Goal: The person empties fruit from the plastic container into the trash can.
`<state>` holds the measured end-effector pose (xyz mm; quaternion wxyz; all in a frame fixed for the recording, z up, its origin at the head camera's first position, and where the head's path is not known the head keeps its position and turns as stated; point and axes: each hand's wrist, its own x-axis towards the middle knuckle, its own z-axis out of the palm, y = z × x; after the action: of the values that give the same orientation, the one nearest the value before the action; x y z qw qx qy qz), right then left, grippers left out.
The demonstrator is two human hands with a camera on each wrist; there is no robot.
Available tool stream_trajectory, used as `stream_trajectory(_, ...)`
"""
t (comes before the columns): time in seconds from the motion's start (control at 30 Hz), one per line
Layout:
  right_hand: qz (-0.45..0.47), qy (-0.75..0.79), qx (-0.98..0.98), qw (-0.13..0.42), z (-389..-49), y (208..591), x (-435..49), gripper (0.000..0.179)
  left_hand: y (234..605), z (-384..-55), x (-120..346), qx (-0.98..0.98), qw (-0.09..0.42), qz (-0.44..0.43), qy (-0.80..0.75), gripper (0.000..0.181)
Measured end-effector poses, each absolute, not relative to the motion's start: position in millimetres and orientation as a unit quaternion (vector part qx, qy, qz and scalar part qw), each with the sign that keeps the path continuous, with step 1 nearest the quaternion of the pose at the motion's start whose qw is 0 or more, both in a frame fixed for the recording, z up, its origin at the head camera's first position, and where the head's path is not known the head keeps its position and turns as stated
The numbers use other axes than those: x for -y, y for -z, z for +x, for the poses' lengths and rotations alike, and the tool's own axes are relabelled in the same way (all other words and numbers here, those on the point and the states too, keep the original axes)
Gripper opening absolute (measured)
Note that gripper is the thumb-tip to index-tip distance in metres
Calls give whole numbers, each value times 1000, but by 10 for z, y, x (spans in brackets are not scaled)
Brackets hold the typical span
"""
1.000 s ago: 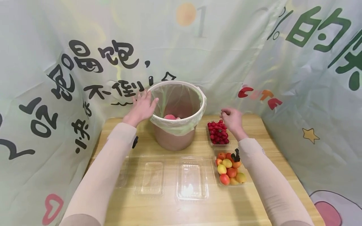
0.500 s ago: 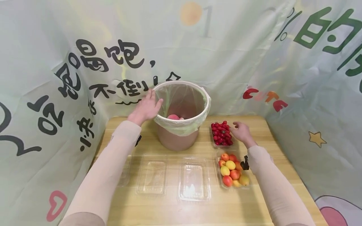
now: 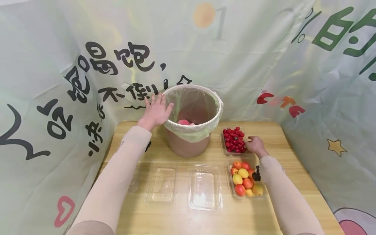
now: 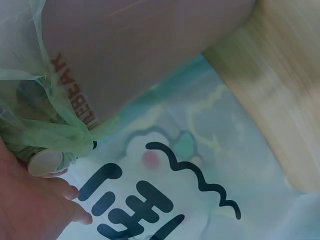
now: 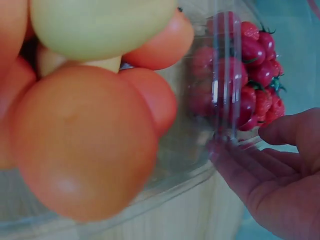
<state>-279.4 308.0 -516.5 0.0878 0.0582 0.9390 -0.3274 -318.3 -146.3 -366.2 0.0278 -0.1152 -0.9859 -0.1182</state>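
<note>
My left hand (image 3: 155,112) rests on the left rim of a brown bin (image 3: 188,145), fingers spread and fairly straight. A pale green bag (image 4: 55,125) lines the bin, folded over its rim. Inside lies a pink round thing (image 3: 183,122). At the right, my right hand (image 3: 257,146) is beside a clear tray of small red fruits (image 3: 234,138). In the right wrist view, its fingers (image 5: 240,175) are fairly straight at the tray's side, and the thumb is close to the fruits. Some fruits look like cherry tomatoes with green stems; others have a bumpy skin.
Nearer me stands a second clear tray with orange, red and yellow round fruits (image 3: 243,173). Clear plastic boxes (image 3: 204,187) lie on the wooden table (image 3: 182,218), one partly behind my left sleeve. Printed curtains (image 3: 229,65) enclose the back and sides.
My right hand has come down from above the red fruits to the tray's right side, its fingers uncurling. The left hand stays on the bin rim. The head view has turned slightly left.
</note>
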Motion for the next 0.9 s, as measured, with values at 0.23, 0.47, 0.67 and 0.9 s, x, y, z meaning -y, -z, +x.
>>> stream_trajectory(0.23, 57, 319, -943, 75, -2832, 5341, -3170, 51, 3663, -3193, 1458, 987, 25, -114, 110, 81)
stream_trajectory(0.47, 77, 355, -928, 80, -2827, 5337, -3160, 49, 3640, -3192, 1454, 988, 27, -110, 107, 81)
stream_trajectory(0.67, 92, 385, -915, 78, -2796, 5380, -3139, 42, 3638, -3184, 1448, 987, 22, -108, 116, 79)
stream_trajectory(0.9, 108, 415, -899, 85, -2781, 5461, -3127, 43, 3665, -3201, 1461, 988, 18, -106, 113, 80)
